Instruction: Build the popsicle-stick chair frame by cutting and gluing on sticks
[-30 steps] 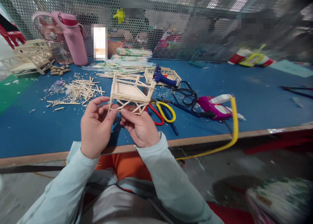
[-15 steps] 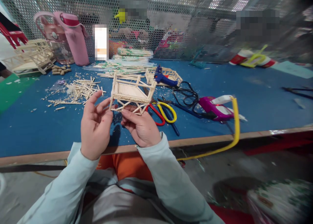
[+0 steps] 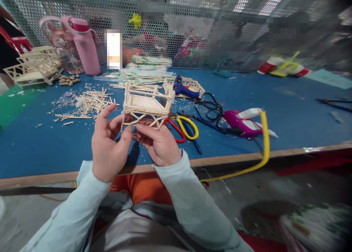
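Observation:
A small frame of pale wooden sticks, with a slatted deck, rails and crossed struts below, is held above the blue table near its front edge. My right hand pinches its lower struts between thumb and fingers. At the frame's lower left corner is my left hand, its thumb close to the corner post and its fingers curved and apart; whether it grips the post is hard to tell. Behind the frame a blue glue gun rests on another stick structure.
Red-handled and yellow-handled tools lie right of my hands. Beyond them are a magenta tool and black cable. Loose sticks, peanuts, bottles and a stick model are left.
The stick frame has tilted slightly, its left side lower. My left thumb has moved right, toward the frame's underside. My right hand keeps its pinch. A dark-clothed person shows more at the far left.

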Available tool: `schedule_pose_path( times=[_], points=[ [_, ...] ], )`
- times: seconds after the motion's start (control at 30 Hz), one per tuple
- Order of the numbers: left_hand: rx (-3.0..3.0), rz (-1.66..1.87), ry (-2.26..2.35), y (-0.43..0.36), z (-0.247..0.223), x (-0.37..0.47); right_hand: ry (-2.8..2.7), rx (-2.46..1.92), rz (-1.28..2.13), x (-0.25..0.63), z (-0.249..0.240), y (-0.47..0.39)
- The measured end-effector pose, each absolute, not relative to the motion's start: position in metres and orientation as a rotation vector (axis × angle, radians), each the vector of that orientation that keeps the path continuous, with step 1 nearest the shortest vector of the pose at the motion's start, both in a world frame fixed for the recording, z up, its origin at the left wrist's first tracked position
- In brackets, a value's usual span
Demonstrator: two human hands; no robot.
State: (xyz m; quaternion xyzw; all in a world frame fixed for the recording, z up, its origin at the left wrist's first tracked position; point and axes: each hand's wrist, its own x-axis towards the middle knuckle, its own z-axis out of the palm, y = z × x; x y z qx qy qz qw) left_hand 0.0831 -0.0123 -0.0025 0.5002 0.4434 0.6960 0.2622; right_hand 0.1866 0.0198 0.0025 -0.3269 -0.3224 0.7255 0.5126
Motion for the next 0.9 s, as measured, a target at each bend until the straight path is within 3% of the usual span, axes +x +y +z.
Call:
schedule_pose_path(
  times=[0.17, 0.43, 0.63, 0.9],
  points=[
    [1.26, 1.905, 1.238, -0.013, -0.002, 0.084, -1.136, -0.866, 1.454, 0.193, 0.017, 0.028],
    [1.121, 1.777, 1.266, -0.01, -0.004, 0.084, -2.089, -0.91, 1.035, 0.198, 0.08, 0.066],
    [1.242, 1.435, 1.522, -0.01, -0.006, 0.075, -2.538, -0.914, 0.836, 0.19, 0.098, 0.093],
    [1.678, 0.854, 2.016, -0.025, 0.011, 0.053, -2.712, -0.913, 0.748, 0.19, 0.075, 0.1]
  ],
)
